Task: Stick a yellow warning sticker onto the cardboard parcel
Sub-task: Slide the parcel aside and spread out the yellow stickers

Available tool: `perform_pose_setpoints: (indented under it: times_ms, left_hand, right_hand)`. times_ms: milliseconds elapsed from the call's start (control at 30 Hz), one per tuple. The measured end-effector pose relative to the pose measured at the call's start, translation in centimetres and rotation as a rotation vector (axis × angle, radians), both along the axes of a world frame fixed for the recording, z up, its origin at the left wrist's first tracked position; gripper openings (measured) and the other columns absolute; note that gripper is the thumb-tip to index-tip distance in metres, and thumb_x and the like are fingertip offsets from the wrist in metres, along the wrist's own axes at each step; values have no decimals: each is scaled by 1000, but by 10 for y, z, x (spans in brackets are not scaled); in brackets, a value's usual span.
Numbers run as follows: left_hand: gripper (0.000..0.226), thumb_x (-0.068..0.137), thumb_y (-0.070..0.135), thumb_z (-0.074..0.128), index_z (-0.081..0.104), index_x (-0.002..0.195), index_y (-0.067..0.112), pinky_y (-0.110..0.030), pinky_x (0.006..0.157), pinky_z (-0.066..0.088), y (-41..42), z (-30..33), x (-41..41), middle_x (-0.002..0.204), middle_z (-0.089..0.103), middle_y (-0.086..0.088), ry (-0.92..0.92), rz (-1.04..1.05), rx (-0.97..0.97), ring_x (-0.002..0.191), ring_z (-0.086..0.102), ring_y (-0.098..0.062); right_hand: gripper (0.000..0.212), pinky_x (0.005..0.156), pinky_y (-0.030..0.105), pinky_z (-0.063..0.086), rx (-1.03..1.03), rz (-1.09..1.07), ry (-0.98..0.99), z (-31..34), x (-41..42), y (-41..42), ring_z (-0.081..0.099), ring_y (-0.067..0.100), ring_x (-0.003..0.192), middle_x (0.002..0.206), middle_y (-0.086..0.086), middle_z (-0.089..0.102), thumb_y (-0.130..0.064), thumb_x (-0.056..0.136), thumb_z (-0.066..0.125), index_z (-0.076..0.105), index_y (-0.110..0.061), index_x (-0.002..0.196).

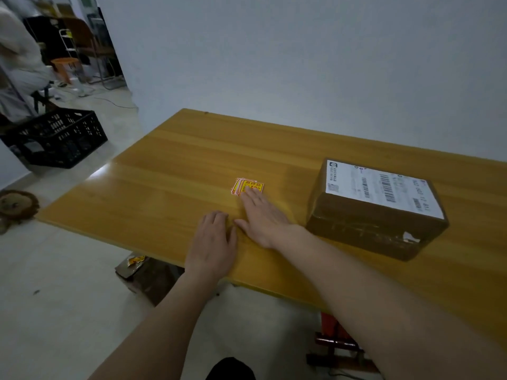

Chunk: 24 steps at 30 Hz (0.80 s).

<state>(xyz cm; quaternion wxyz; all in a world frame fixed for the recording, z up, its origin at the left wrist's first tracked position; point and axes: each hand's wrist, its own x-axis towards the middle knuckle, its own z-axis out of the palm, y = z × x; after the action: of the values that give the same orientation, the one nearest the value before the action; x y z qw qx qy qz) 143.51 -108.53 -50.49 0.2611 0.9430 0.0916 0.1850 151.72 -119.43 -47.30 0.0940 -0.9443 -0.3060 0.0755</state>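
Note:
A small stack of yellow warning stickers (242, 185) with red print lies on the wooden table (164, 174), left of centre. My right hand (262, 218) lies flat and open, its fingertips resting on the near edge of the stickers. Beside it, nearer the table's front edge, my left hand (212, 242) rests palm down with fingers together, holding nothing. The cardboard parcel (375, 212), brown with a white shipping label on top, stands to the right of both hands, apart from them.
A black plastic crate (59, 138) stands on the floor at the left. A plush toy (17, 205) lies by the table's left corner. Cardboard and a red object sit under the table. A pale wall runs behind the table; a doorway opens at top left.

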Motion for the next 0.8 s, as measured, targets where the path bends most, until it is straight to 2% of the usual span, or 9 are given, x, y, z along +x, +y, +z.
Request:
perform_pose_setpoints:
  times_ms: [133,300,600,800]
  left_hand:
    - [30,92,24,48,53,118,10,-33,97,39,0,1,-1,121,54,-5,-16,-3,2,113,45,-20]
    - [31,91,25,49,52,118,10,-32,95,40,1,1,0,120,53,-5,-9,14,-16,112,45,-19]
    - [33,90,28,51,50,120,12,-32,94,40,-1,8,-5,119,53,-3,27,23,-44,113,44,-18]
    - [38,85,19,59,53,121,10,-34,97,39,-2,16,-10,120,56,-10,50,-12,-112,114,47,-24]
  right_hand:
    - [75,120,34,3,-55,-88,0,-11,18,12,-3,21,149,162,8,-1,-54,95,30,5,-8,151]
    - [83,121,35,5,-86,-96,-57,-20,12,0,4,23,149,161,11,6,-60,93,26,4,-4,150]
    - [79,121,35,2,-131,-31,-65,-17,-26,-32,0,22,149,162,10,3,-59,94,22,9,-7,151]
    - [76,119,33,1,-126,44,-53,-6,-70,-55,3,21,149,162,10,5,-58,94,25,12,-8,150]
